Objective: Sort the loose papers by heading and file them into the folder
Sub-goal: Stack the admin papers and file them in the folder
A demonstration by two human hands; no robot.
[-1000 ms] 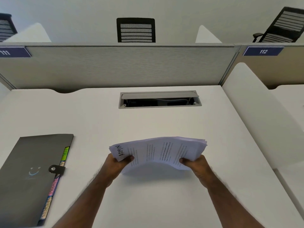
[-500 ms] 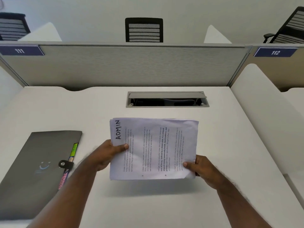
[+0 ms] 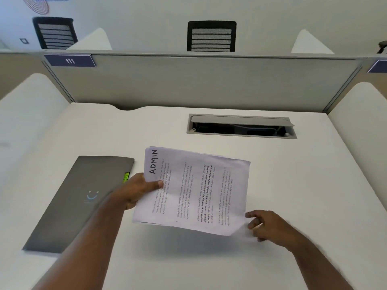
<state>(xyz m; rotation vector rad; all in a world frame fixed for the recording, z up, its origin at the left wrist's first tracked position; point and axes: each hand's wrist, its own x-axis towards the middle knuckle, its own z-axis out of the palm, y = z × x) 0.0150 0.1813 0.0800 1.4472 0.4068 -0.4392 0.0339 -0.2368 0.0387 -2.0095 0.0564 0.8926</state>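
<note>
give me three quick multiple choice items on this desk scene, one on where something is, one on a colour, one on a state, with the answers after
1. Where does the folder lie relative to the stack of papers?
A. To its left
B. To its right
C. Under it

2. What colour is the folder's cover?
A. Red
B. Grey
C. Yellow

3. What grips the stack?
A. Only the left hand
B. Only the right hand
C. Nothing; it lies flat on the desk

Answers:
1. A, the folder lies on the desk to the left of the stack.
2. B, the cover is plain grey with a small smile mark.
3. A, the left thumb pinches the edge under ADMIN, while the right hand's fingers sit off the stack's corner.
</note>
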